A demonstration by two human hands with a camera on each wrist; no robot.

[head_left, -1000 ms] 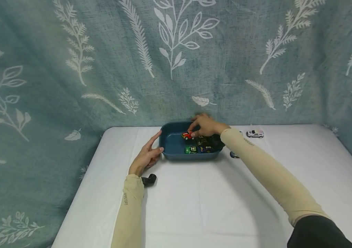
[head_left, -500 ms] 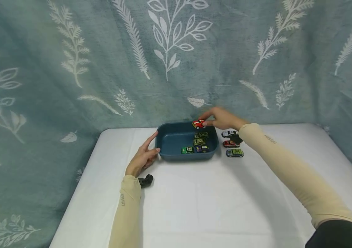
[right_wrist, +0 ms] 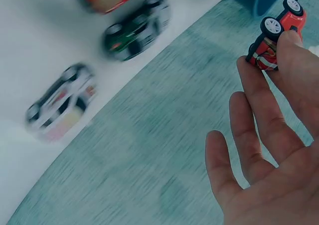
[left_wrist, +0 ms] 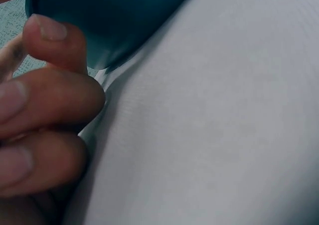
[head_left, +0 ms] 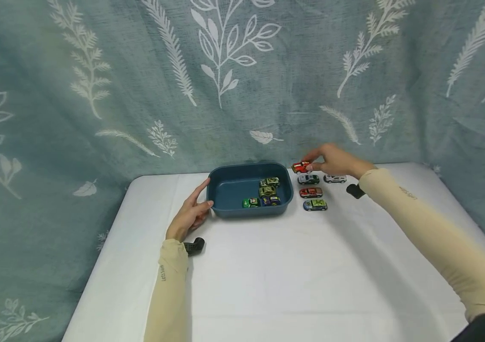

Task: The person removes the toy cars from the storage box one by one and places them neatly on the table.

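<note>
My right hand (head_left: 335, 159) pinches a red toy car (head_left: 301, 167) between thumb and fingers, just beyond the right end of a blue tray (head_left: 229, 213). In the right wrist view the red car's wheels face up and left, and the other fingers extend apart. My left hand (head_left: 188, 216) rests against the tray's left end, index finger stretched to the rim and thumb at its side. The left wrist view shows its other fingers (left_wrist: 45, 103) curled beside the tray wall. Inside the tray lie several cars, among them a green car (head_left: 251, 203) and a purple-blue car (head_left: 271, 201).
Right of the tray, on the white table (head_left: 242, 285), stand a dark green and silver car (head_left: 308, 179), a red car (head_left: 310, 192), a yellow-green and blue car (head_left: 315, 205) and a white car (head_left: 335, 179). A patterned curtain (head_left: 139, 85) hangs behind the table.
My right hand has lifted the red toy car out of the tray and carried it rightward past the rim. The left hand keeps its place at the tray; the head view has shifted slightly.
</note>
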